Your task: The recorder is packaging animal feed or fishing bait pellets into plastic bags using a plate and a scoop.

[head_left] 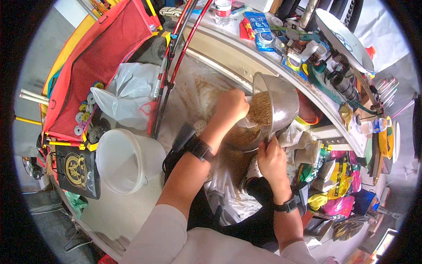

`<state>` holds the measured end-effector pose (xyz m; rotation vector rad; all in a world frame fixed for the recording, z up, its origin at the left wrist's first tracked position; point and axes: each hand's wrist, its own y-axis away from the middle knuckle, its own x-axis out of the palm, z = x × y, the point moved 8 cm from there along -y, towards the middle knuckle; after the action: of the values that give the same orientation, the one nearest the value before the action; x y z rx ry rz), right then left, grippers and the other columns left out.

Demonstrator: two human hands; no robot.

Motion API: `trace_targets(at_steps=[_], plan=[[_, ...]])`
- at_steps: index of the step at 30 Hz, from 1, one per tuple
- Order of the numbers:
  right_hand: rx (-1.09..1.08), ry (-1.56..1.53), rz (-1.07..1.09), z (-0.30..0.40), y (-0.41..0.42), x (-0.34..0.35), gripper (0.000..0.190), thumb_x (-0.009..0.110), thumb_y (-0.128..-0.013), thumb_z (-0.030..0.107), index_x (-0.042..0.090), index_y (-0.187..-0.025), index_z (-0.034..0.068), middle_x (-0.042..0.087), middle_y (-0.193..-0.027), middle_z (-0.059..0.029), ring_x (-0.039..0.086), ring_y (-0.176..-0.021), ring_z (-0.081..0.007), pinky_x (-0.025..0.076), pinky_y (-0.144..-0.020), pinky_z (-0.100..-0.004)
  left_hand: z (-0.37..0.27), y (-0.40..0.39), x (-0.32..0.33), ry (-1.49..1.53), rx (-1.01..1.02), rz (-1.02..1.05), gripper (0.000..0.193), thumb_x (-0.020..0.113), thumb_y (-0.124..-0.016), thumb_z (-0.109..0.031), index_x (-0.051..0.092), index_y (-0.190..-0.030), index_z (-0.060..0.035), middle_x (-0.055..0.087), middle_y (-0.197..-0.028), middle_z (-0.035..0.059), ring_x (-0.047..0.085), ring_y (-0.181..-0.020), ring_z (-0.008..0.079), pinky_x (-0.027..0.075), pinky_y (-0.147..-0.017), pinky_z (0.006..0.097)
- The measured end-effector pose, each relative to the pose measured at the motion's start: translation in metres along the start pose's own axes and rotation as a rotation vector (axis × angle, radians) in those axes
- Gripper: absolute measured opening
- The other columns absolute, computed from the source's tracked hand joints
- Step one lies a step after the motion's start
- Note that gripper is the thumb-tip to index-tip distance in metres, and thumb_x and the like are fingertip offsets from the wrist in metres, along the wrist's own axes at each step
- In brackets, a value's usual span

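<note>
A metal pot [286, 100] is tipped on its side, its mouth facing left, with brown granular material [260, 107] at the opening. My right hand [273, 160] grips the pot's handle from below. At the pot's mouth, my left hand [232, 105] is closed in a fist on what looks like a translucent plastic bag [244, 123]; most of it is hidden. Beneath both hands, more brown granules [242, 137] sit in a rounded container whose shape is partly covered. Granules also lie on a shiny plastic sheet [252, 206] between my legs.
Left of me stands a white plastic bucket [117, 161]. Behind it are a white plastic bag [132, 85] and a red fabric case [99, 66]. Fishing rods [171, 59] slant down nearby. A cluttered desk [227, 36] curves across the far side. Colourful packets [339, 178] crowd the right.
</note>
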<state>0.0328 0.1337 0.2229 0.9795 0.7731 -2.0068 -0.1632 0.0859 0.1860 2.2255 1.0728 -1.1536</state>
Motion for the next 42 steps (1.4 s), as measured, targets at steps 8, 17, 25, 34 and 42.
trace_targets(at_steps=[8, 17, 25, 34, 42], plan=[[-0.043, -0.006, 0.003, 0.002, 0.0, 0.001, 0.02, 0.057, -0.082, 0.012, 0.049, -0.088, -0.005, 0.055, -0.063, -0.0255, 0.055, -0.057, -0.0445, 0.046, -0.053, -0.0503, 0.001, 0.001, 0.001, -0.014, -0.046, 0.026, 0.022, 0.053, -0.078, -0.019, 0.066, -0.078, -0.0015, 0.063, -0.083, 0.0221, 0.061, -0.081, 0.0402, 0.049, -0.073, 0.0475], [-0.151, 0.06, -0.061, 0.003, 0.004, 0.002, 0.029, 0.059, -0.081, 0.013, 0.053, -0.098, -0.01, 0.056, -0.063, -0.023, 0.055, -0.054, -0.04, 0.047, -0.049, -0.047, 0.002, 0.001, 0.001, -0.022, -0.031, -0.016, 0.021, 0.054, -0.078, -0.021, 0.065, -0.074, -0.0022, 0.063, -0.081, 0.0214, 0.062, -0.079, 0.0398, 0.049, -0.07, 0.0477], [-0.117, 0.044, 0.016, 0.005, 0.002, 0.004, 0.026, 0.057, -0.082, 0.013, 0.049, -0.096, -0.008, 0.056, -0.065, -0.0257, 0.057, -0.058, -0.0415, 0.047, -0.048, -0.0475, 0.0, 0.004, -0.004, 0.012, 0.019, -0.085, 0.018, 0.056, -0.075, -0.017, 0.065, -0.073, -0.0025, 0.063, -0.079, 0.0215, 0.062, -0.078, 0.0393, 0.049, -0.07, 0.0464], [0.276, -0.29, -0.007, -0.03, -0.025, -0.023, 0.037, 0.066, -0.079, 0.022, 0.051, -0.097, -0.006, 0.059, -0.077, -0.0278, 0.058, -0.077, -0.046, 0.046, -0.065, -0.0476, -0.014, 0.004, 0.004, 0.056, 0.15, -0.012, 0.02, 0.053, -0.077, -0.016, 0.064, -0.073, -0.0008, 0.061, -0.078, 0.0207, 0.06, -0.077, 0.0397, 0.047, -0.068, 0.0475], [0.25, -0.178, -0.017, -0.049, -0.033, -0.027, 0.041, 0.077, -0.068, 0.029, 0.056, -0.075, -0.006, 0.055, -0.061, -0.0166, 0.059, -0.061, -0.0246, 0.046, -0.057, -0.0372, -0.037, 0.031, -0.004, 0.567, 0.215, 0.3, 0.021, 0.05, -0.089, -0.015, 0.061, -0.081, 0.0013, 0.059, -0.065, 0.0059, 0.057, -0.055, 0.0119, 0.045, -0.053, 0.0257]])
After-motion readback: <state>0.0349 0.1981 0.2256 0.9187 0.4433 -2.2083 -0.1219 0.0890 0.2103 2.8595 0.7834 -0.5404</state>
